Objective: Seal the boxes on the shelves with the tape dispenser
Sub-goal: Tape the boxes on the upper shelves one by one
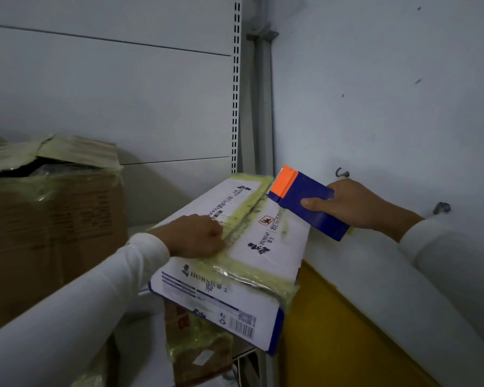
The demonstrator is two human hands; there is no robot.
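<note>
Right hand (358,205) hides the tape dispenser (308,202)'s roll.

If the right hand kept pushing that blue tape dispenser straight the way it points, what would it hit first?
The right hand aims the dispenser up-left across the white box. It would probably cross the box's far taped edge, then meet the shelf's back panel; depth is unclear.

White box (266,241) at centre, dark blue print and stripes, yellowish tape along its seam. At two o'clock, the tape dispenser (308,202): deep blue body, orange tip. Nine o'clock, plain brown carton (51,233). White sleeves (67,311), pale grey wall (375,93).
</note>
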